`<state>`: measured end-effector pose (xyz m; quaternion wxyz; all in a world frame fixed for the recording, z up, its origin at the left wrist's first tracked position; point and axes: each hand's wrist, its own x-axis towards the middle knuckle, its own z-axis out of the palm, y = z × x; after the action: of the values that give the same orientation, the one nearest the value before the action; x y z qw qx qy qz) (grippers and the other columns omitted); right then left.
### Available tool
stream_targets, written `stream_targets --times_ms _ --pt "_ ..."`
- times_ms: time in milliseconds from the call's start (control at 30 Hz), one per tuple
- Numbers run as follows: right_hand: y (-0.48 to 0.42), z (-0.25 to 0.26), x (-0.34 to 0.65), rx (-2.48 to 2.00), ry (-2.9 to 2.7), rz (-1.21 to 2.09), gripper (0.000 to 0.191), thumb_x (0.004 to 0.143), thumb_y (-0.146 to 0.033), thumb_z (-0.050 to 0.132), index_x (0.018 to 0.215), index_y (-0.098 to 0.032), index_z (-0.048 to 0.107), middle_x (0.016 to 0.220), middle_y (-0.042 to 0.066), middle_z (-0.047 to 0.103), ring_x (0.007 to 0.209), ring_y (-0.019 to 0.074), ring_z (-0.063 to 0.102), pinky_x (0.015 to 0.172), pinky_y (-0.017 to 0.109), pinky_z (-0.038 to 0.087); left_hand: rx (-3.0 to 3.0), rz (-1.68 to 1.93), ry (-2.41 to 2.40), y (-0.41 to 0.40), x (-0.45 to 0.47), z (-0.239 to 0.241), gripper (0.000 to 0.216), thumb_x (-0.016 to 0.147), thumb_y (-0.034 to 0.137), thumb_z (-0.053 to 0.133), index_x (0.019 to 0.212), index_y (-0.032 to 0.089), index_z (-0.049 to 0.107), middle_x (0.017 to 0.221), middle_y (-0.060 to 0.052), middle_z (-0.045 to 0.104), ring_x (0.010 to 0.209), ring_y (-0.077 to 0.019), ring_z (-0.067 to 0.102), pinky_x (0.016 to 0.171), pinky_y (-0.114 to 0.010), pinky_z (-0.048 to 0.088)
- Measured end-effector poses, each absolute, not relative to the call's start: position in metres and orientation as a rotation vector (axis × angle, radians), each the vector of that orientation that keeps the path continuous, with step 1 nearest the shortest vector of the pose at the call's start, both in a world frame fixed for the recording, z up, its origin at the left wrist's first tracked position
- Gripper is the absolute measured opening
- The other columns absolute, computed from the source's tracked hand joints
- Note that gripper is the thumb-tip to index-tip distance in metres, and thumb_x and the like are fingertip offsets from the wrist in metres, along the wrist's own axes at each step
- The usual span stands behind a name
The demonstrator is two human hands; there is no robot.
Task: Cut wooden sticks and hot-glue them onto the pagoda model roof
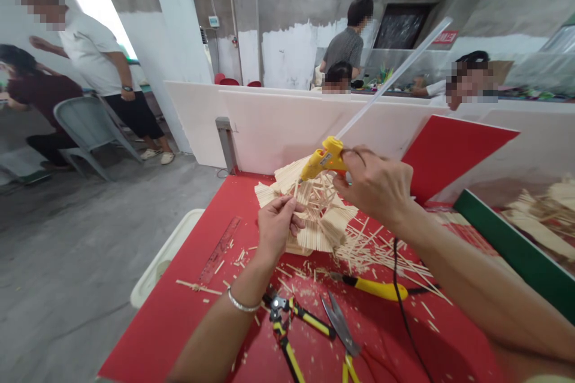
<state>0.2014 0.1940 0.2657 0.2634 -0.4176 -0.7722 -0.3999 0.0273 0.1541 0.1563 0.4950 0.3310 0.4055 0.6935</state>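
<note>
My right hand (375,185) is closed around a yellow hot glue gun (324,158) with a long clear glue stick (395,75) sticking out of its back. Its nozzle points down-left at a small model built of thin wooden sticks (314,209) on the red table (179,323). My left hand (275,224) pinches a thin stick at the model's left side, just below the nozzle. The gun's black cord (399,299) runs down past my right forearm.
Yellow-handled pliers (287,323), scissors (344,335) and another yellow-handled tool (375,287) lie near the front. A red ruler (220,250) lies at left, loose sticks (381,251) at right. White partition boards (278,125) stand behind; people work beyond them and at left.
</note>
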Motion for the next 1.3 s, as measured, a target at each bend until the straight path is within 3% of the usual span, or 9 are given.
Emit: stream_targets --times_ms 300,767,1300 --pt "0.1947 0.2654 0.2020 -1.133 -2.138 -1.029 0.032 0.088 -0.029 0.048 0.112 -0.014 0.064 0.099 0.008 0.069 0.073 0.0161 0.055 0.053 0.031 0.013 0.790 1.689 0.977 0.1547 0.0288 0.1580 0.029 0.074 0.038 0.075 0.082 0.012 0.066 0.074 -0.006 0.072 0.041 -0.0100 0.059 0.031 -0.018 0.036" --pt "0.1961 0.2626 0.2048 -1.137 -2.128 -1.021 0.037 0.094 -0.033 0.044 0.123 -0.017 0.059 0.112 0.008 0.067 0.081 0.0168 0.058 0.054 0.032 0.017 0.792 1.696 0.980 0.1559 0.0302 0.1541 0.029 0.075 0.037 0.074 0.083 0.012 0.065 0.075 -0.007 0.071 0.041 -0.0101 0.058 0.031 -0.018 0.037" --pt "0.1967 0.2687 0.2073 -1.192 -2.062 -1.130 0.038 0.093 -0.031 0.044 0.125 -0.015 0.056 0.098 0.008 0.066 0.077 0.0169 0.055 0.056 0.032 0.021 0.648 1.649 0.888 0.1590 0.0275 0.1554 0.034 0.063 0.033 0.084 0.080 0.011 0.066 0.069 -0.007 0.072 0.040 -0.0099 0.057 0.030 -0.017 0.036"
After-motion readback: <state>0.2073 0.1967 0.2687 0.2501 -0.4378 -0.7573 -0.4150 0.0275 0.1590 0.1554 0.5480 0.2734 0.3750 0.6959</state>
